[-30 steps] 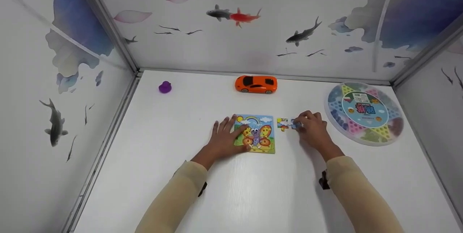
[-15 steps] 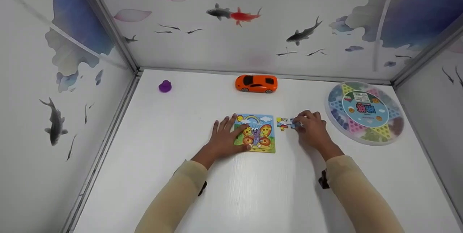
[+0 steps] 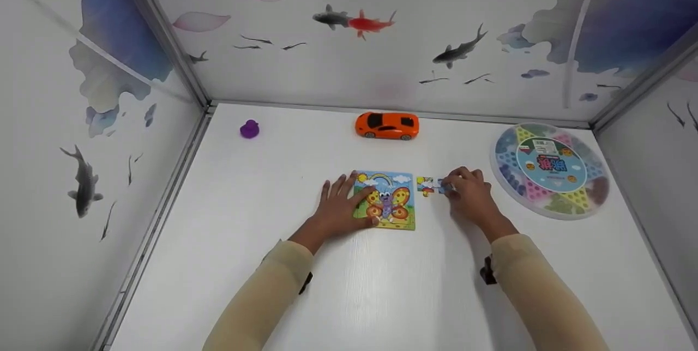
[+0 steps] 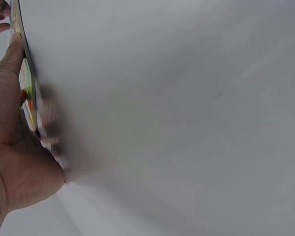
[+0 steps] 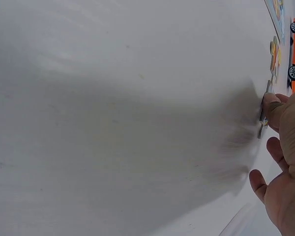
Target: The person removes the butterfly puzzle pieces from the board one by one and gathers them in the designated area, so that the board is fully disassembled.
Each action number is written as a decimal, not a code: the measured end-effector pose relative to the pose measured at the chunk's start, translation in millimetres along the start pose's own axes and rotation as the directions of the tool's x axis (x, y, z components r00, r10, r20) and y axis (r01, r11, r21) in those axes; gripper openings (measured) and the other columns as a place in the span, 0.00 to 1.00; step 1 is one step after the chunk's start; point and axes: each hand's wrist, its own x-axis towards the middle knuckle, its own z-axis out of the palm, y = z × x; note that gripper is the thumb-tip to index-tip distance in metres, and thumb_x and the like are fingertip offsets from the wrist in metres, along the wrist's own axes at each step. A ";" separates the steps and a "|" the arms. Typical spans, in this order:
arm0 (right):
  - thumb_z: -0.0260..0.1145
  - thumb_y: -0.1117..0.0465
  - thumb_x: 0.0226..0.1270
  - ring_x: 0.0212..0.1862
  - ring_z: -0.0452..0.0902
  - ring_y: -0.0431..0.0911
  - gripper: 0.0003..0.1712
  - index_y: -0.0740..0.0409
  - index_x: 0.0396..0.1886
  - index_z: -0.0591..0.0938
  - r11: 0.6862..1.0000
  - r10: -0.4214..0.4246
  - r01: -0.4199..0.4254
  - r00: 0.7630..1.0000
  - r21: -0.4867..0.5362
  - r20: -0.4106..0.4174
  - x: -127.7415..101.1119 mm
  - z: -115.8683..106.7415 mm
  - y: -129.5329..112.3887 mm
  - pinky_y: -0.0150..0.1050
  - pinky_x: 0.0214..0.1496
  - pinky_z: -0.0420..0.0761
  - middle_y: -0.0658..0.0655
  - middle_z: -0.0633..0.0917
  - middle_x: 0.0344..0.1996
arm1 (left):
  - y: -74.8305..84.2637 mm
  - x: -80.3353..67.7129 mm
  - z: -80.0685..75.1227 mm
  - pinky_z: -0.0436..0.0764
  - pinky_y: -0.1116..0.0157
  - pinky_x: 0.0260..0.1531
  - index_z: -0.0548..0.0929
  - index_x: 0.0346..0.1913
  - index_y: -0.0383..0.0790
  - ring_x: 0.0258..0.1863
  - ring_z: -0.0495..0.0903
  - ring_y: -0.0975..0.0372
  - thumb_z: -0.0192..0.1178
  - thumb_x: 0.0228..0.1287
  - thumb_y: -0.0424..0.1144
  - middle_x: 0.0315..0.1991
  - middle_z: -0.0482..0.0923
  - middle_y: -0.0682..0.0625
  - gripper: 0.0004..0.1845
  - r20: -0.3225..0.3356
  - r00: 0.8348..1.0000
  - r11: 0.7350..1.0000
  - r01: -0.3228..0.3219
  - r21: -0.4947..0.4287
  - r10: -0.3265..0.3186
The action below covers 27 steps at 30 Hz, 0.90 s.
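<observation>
My left hand (image 3: 341, 211) rests with spread fingers on the left side of a square butterfly jigsaw puzzle (image 3: 388, 206); its thumb and index finger lie over the picture. To the right of the board a yellow, white and orange puzzle piece (image 3: 425, 185) lies on the table. Just beside it, my right hand (image 3: 474, 198) pinches a blue puzzle piece (image 3: 443, 186) between thumb and fingers, close over the tabletop. In the right wrist view this pinched piece stands edge-on at the fingertips, partly covered by the thumb.
An orange toy car (image 3: 386, 126) stands behind the puzzle, near the back wall. At the far left sits a purple rubber duck (image 3: 250, 129). A round, clear-lidded board game box (image 3: 551, 171) lies right of my right hand. Printed panels wall in the white table (image 3: 354, 291).
</observation>
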 end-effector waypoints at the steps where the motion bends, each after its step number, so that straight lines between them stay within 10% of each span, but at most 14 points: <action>1: 0.69 0.67 0.80 0.67 0.68 0.64 0.13 0.57 0.58 0.89 1.000 -0.001 0.001 1.000 0.003 -0.001 0.1 0.2 0.0 0.76 0.68 0.69 0.62 0.82 0.65 | 0.0 0.0 0.1 0.38 0.32 0.88 0.58 0.90 0.63 0.93 0.39 0.41 0.56 0.75 0.74 0.94 0.37 0.43 0.47 -0.001 1.000 1.000 0.002 0.001 -0.002; 27: 0.76 0.55 0.77 0.70 0.70 0.62 0.19 0.55 0.62 0.89 1.000 -0.022 0.022 1.000 0.020 0.011 14.1 18.2 -44.0 0.77 0.74 0.69 0.60 0.81 0.64 | 0.8 0.8 1.9 0.38 0.34 0.88 0.59 0.90 0.64 0.93 0.39 0.42 0.57 0.74 0.74 0.94 0.37 0.44 0.47 -0.014 1.000 1.000 0.014 -0.008 -0.014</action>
